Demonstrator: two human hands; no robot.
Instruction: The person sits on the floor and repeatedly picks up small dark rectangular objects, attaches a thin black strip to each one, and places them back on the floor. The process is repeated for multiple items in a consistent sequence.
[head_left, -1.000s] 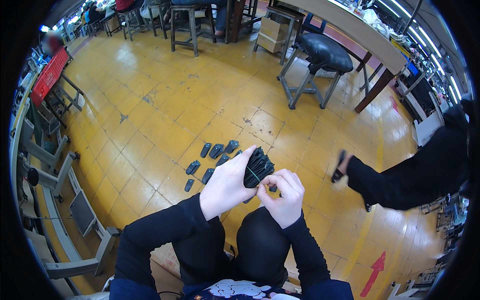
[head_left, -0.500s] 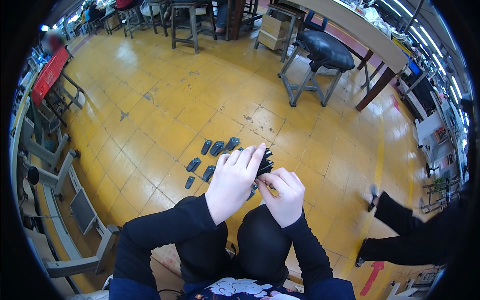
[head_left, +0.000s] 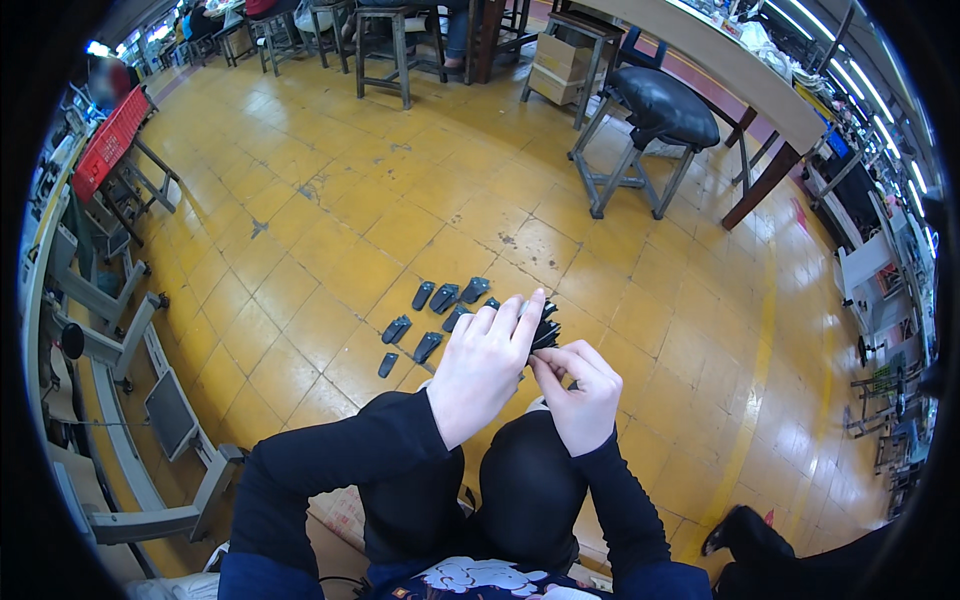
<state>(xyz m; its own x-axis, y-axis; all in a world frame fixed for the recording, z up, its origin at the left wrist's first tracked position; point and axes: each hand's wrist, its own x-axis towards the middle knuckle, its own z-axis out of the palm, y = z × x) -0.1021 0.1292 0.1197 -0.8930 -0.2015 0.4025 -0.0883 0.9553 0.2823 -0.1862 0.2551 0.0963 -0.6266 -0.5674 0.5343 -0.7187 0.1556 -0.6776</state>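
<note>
1. Holding dark bundle (head_left: 546,328) in left hand (head_left: 485,365), up above floor (head_left: 300,240), beyond knees (head_left: 530,480), a bit right of middle.
2. Left hand: fingers long and mostly pressed together, index slightly lifted off the rest, laid over left and near side of bundle. Thumb hidden; can't tell its place.
3. Right hand (head_left: 580,395): thumb and index pinching near edge of bundle, remaining fingers bent alongside. Can't tell exact layer or strip between tips.
4. Close together at bundle, left hand and right hand; can't tell if touching.
5. Of bundle, only far right end in view: thin dark edges, layered, fanned unevenly. Otherwise covered by left hand.
6. On yellow tiles, left of and beyond left hand: small dark pieces (head_left: 427,347), loosely grouped, some touching or just beside each other, some apart. A few partly hidden behind left hand.
7. Near: dark sleeves (head_left: 340,450) on both arms, knees below.
8. Far right: black padded stool (head_left: 665,105), just in front of table (head_left: 740,80). Left of stool: cartons (head_left: 560,68).
9. Far left: red basket (head_left: 108,145). Near left: grey metal frame (head_left: 150,525).
10. Near right: another person's dark shoe (head_left: 725,535), well apart from pieces.
</note>
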